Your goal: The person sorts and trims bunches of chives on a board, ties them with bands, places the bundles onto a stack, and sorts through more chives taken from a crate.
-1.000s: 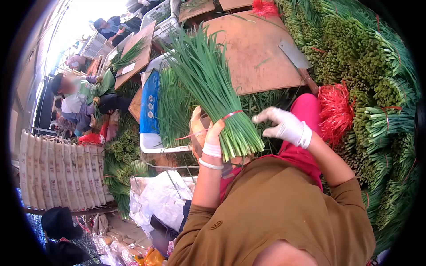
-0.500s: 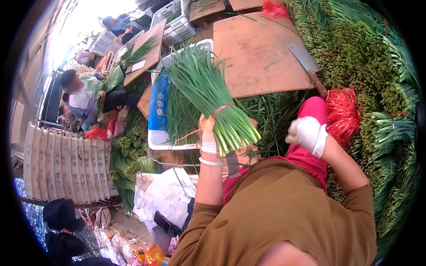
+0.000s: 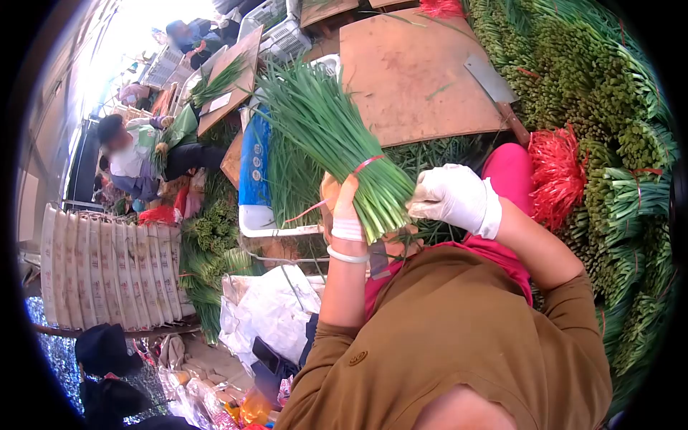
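The left hand (image 3: 342, 204) is closed around a bunch of green stalks (image 3: 322, 125) at eleven o'clock from the brown top (image 3: 451, 322), its leaves pointing to eleven and its pale ends to five. At the bunch's four o'clock, the gloved right hand (image 3: 453, 199) curls narrowly beside those ends; whether it pinches anything, I cannot tell. A wooden board (image 3: 408, 86) lies at the bunch's two o'clock, bearing a cleaver (image 3: 489, 79).

You are in what looks like a produce-packing workplace: besides the tied bunch of greens (image 3: 322, 129) before you, more bundles (image 3: 573, 86) are stacked high on your right. Around you are a wooden board (image 3: 408, 86) with a cleaver (image 3: 489, 79), red strips (image 3: 557, 175), plastic crates (image 3: 287, 41) and a co-worker (image 3: 134, 159).
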{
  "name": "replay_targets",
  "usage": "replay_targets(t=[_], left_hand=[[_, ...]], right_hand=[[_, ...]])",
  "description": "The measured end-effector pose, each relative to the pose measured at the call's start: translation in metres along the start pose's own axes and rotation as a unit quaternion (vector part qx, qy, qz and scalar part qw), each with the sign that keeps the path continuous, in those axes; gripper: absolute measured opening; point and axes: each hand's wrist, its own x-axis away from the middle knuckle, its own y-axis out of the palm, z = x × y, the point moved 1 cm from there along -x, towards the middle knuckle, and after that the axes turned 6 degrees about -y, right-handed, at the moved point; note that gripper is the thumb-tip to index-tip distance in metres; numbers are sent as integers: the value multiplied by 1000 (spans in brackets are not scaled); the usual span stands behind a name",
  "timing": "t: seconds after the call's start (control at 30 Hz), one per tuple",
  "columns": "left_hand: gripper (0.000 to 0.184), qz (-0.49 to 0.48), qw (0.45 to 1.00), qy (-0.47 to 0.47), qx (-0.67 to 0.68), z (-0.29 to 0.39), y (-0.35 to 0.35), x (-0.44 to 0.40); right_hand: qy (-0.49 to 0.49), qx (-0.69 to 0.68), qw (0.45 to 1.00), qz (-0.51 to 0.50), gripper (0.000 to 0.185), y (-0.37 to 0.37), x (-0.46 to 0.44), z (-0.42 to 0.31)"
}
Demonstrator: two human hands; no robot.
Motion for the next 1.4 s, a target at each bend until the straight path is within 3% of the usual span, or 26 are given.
replay_targets(t=[0.13,0.3,0.37,0.43,0.5,0.53,0.57,0.63,0.7,0.8,0.9,0.97,1.03,1.1,1.17,1.2,1.27,1.3,1.37,1.4], left_hand=[[46,-1,997,32,-72,-1,8,6],[52,1,993,48,-108,-2,45,18],[55,4,993,1,-117,-11,31,21],[56,-26,995,-54,-85,-11,27,25],[56,-89,989,-115,-5,-5,31,30],[62,-110,978,-177,22,-1,35,34],[65,-111,970,-205,65,-1,35,37],[71,-118,947,-260,149,-2,36,41],[74,-126,970,-191,89,6,43,36],[66,-62,987,-138,61,5,36,19],[64,39,986,-116,115,-14,33,-23],[72,-13,987,-149,50,-34,31,-59],[74,-91,947,-301,71,-67,35,-73],[69,-92,921,-378,-17,-103,33,-65],[59,-143,927,-312,-149,-96,64,-56],[52,-167,939,-235,-188,-95,65,-64],[46,-109,948,-95,-282,-70,92,-80],[46,-121,928,-8,-352,-64,89,-99],[53,-119,782,199,-579,-47,91,-144],[62,-124,708,239,-653,-40,98,-161]], right_hand=[[8,-63,982,181,18,-8,-15,6],[-10,-77,973,216,46,-1,-54,-2],[-55,48,987,146,18,17,-67,12],[-69,110,980,151,11,7,-71,6],[-137,33,928,345,13,-23,-71,23],[-47,-137,912,384,14,-44,-69,34],[46,-301,861,408,17,-61,-67,50],[67,-326,875,351,22,-71,-50,102],[142,-263,923,243,21,-65,-25,141],[210,-247,913,247,19,-34,12,206],[238,-202,885,345,18,-33,36,245],[329,-26,888,321,21,-54,44,224],[367,9,874,318,29,-62,52,234],[431,117,872,202,41,-73,59,224],[459,125,860,185,67,-64,66,234],[471,118,858,169,71,-67,63,235],[469,125,861,151,77,-65,64,246],[472,124,861,147,79,-64,64,253],[475,121,860,142,82,-66,59,261],[486,138,856,104,79,-70,56,258]])
